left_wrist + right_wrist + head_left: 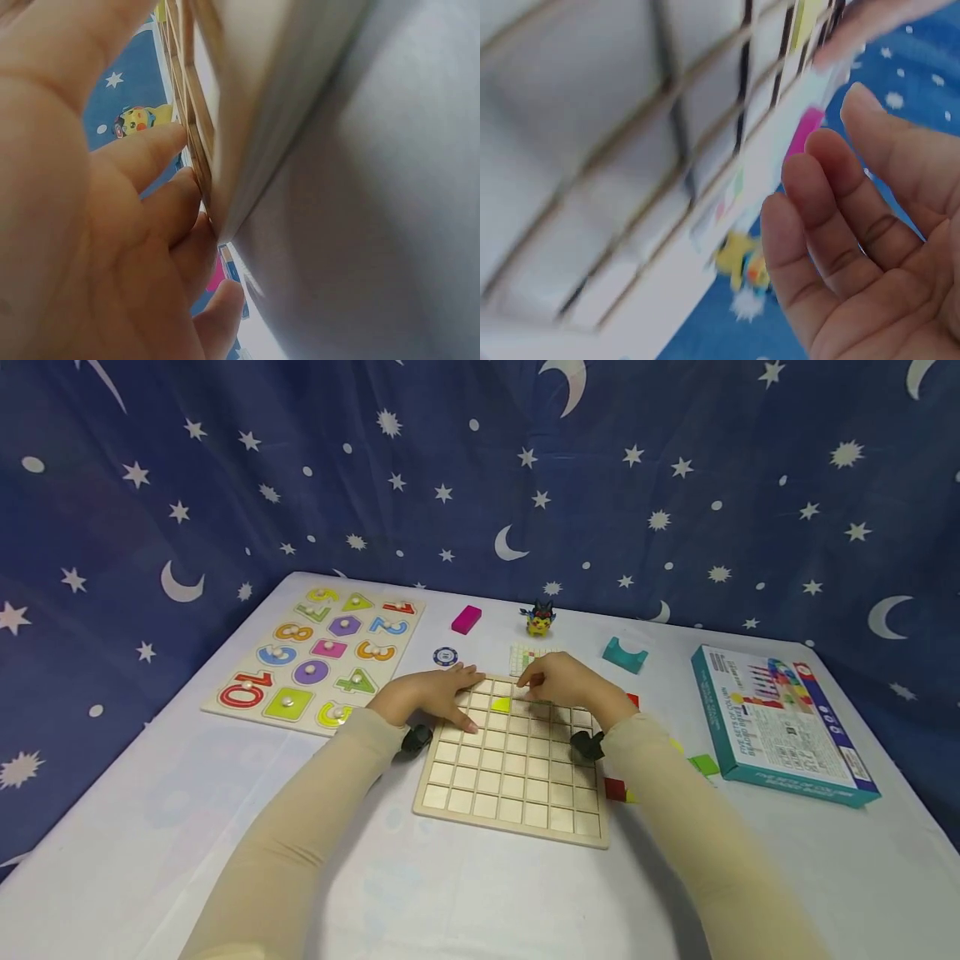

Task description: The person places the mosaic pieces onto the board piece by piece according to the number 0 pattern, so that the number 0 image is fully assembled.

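A wooden grid board (480, 781) lies on the table, and a yellow quarter-circle piece (501, 704) sits in one of its upper cells. My left hand (435, 693) rests on the board's upper left corner with fingers spread. In the left wrist view, its fingertips (174, 136) meet the board's edge. Over the top row hovers my right hand (562, 681), fingers bent. The right wrist view shows that hand (885, 232) with loosely curved fingers and nothing between thumb and fingertips. Just beyond the board, partly behind the right hand, lies a small pattern card (522, 658).
Red (615, 790) and green tiles (705, 765) lie right of the board, partly hidden by the right sleeve. A number puzzle (300, 660) is at left, a teal-edged box (787, 727) at right. Behind stand a magenta block (467, 619), poker chip (445, 656), figurine (538, 619) and teal arch (625, 655).
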Demonstrator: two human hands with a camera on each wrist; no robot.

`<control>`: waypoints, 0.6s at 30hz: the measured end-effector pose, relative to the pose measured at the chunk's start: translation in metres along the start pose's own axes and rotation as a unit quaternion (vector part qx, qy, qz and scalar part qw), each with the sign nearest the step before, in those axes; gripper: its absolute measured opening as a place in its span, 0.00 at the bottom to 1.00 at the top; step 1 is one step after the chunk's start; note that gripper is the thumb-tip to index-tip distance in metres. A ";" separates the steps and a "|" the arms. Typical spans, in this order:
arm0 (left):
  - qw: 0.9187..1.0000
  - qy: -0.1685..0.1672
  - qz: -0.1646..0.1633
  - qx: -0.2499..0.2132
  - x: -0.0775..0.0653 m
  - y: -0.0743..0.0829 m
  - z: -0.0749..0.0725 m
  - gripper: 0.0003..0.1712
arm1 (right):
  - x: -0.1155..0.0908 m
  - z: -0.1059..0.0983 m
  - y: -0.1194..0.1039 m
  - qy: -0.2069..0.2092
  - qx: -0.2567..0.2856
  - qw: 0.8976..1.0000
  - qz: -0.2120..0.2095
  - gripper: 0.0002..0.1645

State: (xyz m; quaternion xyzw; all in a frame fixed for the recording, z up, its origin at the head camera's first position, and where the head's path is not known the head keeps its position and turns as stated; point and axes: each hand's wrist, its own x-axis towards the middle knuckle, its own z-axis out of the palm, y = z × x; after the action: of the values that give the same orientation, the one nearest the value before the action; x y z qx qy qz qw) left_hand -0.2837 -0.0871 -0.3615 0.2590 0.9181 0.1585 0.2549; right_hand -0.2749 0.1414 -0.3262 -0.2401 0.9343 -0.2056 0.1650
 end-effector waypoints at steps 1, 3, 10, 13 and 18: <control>1.000 0.000 0.001 -0.001 0.000 0.000 0.000 0.57 | -0.005 -0.003 0.004 0.004 0.004 1.000 0.006 0.15; 1.000 0.001 0.003 -0.001 0.000 0.000 0.000 0.57 | -0.014 -0.009 0.013 0.009 0.011 1.000 0.022 0.15; 1.000 0.002 0.006 -0.003 0.000 -0.001 0.000 0.57 | -0.043 -0.020 0.055 0.027 0.026 0.996 0.077 0.19; 1.000 0.005 0.006 -0.007 0.000 -0.001 0.000 0.58 | -0.054 -0.022 0.072 0.032 0.016 0.996 0.084 0.20; 1.000 0.007 0.013 -0.006 0.001 0.000 0.001 0.58 | -0.070 -0.021 0.092 0.033 0.016 0.992 0.119 0.21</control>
State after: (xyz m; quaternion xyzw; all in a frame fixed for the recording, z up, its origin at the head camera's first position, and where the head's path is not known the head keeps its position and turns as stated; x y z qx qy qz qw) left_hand -0.2842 -0.0862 -0.3625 0.2684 0.9154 0.1695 0.2476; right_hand -0.2603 0.2576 -0.3364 -0.1180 0.9578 -0.2073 0.1606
